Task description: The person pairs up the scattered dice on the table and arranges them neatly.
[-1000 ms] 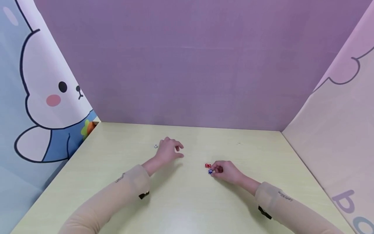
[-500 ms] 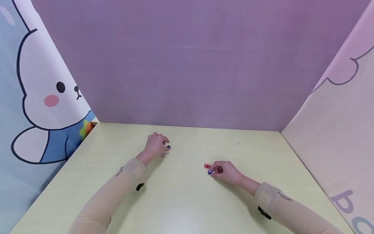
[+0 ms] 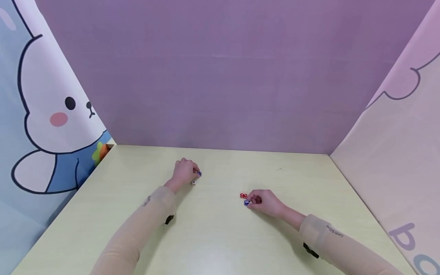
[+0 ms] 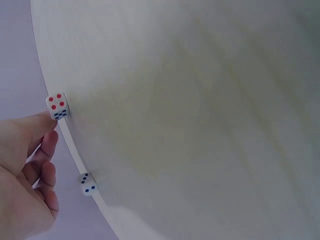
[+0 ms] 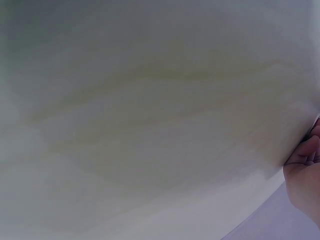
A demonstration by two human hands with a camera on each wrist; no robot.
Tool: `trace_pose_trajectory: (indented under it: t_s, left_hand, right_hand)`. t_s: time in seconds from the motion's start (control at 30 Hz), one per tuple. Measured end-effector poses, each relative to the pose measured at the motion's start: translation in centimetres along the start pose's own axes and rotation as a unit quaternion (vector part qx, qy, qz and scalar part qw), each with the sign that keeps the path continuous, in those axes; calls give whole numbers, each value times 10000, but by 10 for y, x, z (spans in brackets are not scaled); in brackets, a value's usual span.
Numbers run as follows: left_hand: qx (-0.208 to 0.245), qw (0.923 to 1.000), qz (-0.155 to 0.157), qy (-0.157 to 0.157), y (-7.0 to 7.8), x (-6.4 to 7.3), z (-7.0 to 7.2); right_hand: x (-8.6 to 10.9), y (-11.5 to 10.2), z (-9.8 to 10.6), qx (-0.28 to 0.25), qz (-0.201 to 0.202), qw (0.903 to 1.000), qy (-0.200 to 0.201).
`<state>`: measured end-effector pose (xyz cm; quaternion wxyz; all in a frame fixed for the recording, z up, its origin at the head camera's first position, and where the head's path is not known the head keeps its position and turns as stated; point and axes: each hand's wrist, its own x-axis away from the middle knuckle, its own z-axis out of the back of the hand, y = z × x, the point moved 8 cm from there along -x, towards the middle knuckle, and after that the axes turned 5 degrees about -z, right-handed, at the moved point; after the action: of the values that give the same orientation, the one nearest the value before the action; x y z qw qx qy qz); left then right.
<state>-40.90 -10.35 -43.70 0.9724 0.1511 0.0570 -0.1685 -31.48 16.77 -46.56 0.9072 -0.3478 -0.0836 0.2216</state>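
Note:
In the head view, the left hand (image 3: pixel 185 170) pinches a small die (image 3: pixel 199 173) that looks dark blue and white at its fingertips. A white die (image 3: pixel 193 183) lies just below its thumb. The left wrist view shows the thumb against a white die (image 4: pixel 57 106) with red and blue dots, and another white die (image 4: pixel 87 184) farther down. The right hand (image 3: pixel 266 201) holds a blue die (image 3: pixel 246 203) between thumb and finger, beside two red dice (image 3: pixel 243 196). In the right wrist view the hand (image 5: pixel 304 165) is partly cut off and no dice show.
All the dice are on a pale wooden table (image 3: pixel 213 236). A purple panel (image 3: pixel 220 76) rises along its far edge. Printed sheets flank it, a rabbit sheet (image 3: pixel 44 126) on the left and a pinkish one (image 3: pixel 388 152) on the right.
The left hand has moved left, then closed its thumb and finger on the dark die. A white die at its left is now out of sight. The right hand has stayed put.

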Motion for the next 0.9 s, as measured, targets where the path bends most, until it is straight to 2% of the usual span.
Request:
trace_pose_trajectory:
  t_s: [0.27,0.4,0.67,0.9]
  left_hand:
    - [36,10000,-39,-59,14,-4,-6]
    - [239,9996,-120,-123,23,-6,-13]
    - [622,9969,-489,-37,47,1,-15]
    - [795,9926,-891,-200,70,8,-21]
  right_hand:
    - [0,1,-1,-9,-89,10000,-27]
    - [0,0,-2,-33,-19,10000,-24]
    - [-1,1,-2,-1,-66,10000,-44]
    - [0,1,-2,36,-76,10000,-17]
